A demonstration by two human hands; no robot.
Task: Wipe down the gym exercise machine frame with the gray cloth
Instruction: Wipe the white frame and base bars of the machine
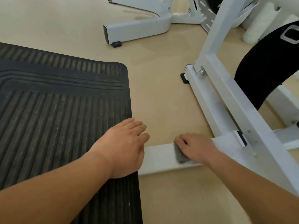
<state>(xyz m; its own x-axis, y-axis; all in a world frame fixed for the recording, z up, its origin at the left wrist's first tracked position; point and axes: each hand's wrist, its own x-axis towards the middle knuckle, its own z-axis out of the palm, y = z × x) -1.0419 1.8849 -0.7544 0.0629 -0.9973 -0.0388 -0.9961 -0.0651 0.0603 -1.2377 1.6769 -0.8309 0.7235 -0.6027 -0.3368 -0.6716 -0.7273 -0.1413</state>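
Beige floor (169, 97), black ribbed mat (56, 110) left. Right hand (196, 147) presses gray cloth (180, 156) flat on near white frame bar (158, 159); left hand (125, 147) open, palm down on mat edge.

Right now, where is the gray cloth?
In the head view, the gray cloth lies lower centre-right under the right hand, pressed on the white frame bar, right of the black mat.
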